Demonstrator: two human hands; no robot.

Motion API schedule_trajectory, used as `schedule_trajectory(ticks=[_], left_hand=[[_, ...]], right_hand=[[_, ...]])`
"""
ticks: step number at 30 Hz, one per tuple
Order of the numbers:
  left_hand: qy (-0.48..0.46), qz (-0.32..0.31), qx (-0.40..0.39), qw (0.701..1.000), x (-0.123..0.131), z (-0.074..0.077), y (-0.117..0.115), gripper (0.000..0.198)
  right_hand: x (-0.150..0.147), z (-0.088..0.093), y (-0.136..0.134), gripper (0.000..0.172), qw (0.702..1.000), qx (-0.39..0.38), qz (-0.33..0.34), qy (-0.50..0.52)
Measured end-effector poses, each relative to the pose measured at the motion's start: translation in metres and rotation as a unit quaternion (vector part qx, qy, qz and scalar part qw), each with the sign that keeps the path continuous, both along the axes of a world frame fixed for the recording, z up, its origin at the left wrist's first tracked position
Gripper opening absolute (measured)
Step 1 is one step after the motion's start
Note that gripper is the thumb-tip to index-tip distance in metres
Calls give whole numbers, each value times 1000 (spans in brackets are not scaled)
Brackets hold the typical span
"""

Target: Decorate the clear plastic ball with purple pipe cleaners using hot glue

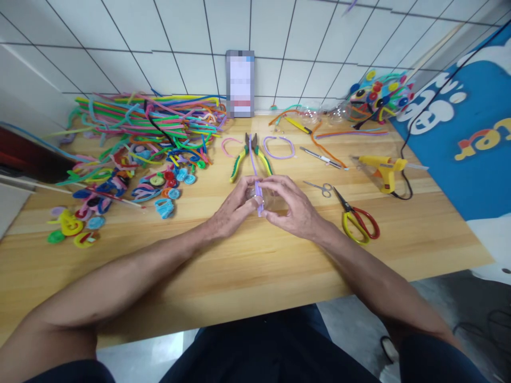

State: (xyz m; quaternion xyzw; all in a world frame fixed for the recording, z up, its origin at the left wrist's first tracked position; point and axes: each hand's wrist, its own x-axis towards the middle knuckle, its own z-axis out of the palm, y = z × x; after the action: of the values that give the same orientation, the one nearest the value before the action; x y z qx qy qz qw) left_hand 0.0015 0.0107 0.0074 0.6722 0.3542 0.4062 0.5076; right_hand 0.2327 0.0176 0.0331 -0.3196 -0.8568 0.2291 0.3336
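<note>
Between my two hands is a clear plastic ball (270, 203) with a purple pipe cleaner (259, 190) running across it. The free end of that pipe cleaner points away from me, over the jaws of the pliers. My left hand (236, 206) grips the ball from the left, its thumb pressed on the purple strip. On the other side, the curved fingers and thumb of my right hand (294, 204) close around the ball and the strip's edge. Green-and-yellow pliers (236, 163) lie just beyond my hands. A loop of purple pipe cleaner (279, 148) and a pink pipe cleaner (230, 146) flank them.
Many coloured pipe cleaners (159, 119) are heaped at the back left, with small coiled pieces (93, 205) nearer. A phone (240, 83) leans on the tiled wall. Rightward lie small scissors (320, 187), larger scissors (355, 219), a pen-like tool (320, 157) and a corded yellow glue gun (382, 171).
</note>
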Motion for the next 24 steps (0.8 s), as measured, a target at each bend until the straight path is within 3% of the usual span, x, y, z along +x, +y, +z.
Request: schedule_trajectory(ticks=[10, 19, 24], left_hand=[[4, 0, 1, 1000, 1, 1, -1, 55], [24, -37, 44, 998, -8, -6, 4, 66], [9, -48, 56, 997, -6, -6, 6, 61]], right_hand=[[0, 0, 0, 59, 1000, 24, 9, 14], [5, 3, 3, 56, 999, -27, 16, 14], [7, 4, 3, 56, 999, -33, 10, 13]])
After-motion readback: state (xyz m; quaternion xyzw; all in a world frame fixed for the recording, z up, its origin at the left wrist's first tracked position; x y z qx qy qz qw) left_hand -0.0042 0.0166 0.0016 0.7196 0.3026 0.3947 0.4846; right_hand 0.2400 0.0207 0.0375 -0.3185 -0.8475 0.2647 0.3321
